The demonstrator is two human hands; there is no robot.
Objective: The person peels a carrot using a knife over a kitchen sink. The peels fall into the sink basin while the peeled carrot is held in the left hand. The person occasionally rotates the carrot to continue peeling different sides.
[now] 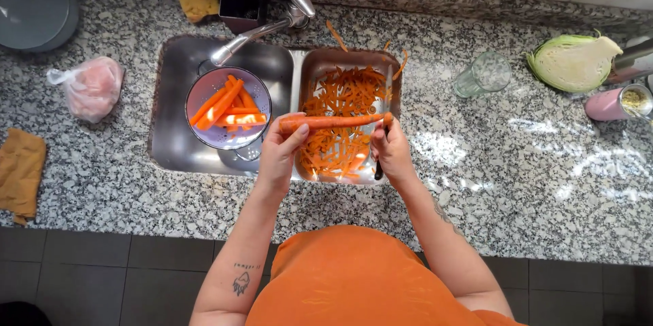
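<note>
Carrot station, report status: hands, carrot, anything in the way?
Left hand grips carrot; right hand holds carrot end and peeler. Over peelings in sink. Nothing blocking.

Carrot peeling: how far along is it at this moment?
Done: several peeled carrots lie in the colander; peelings fill the right sink basin. In hand: left hand holds one carrot, right hand a peeler. No unpeeled carrots visible.
</note>
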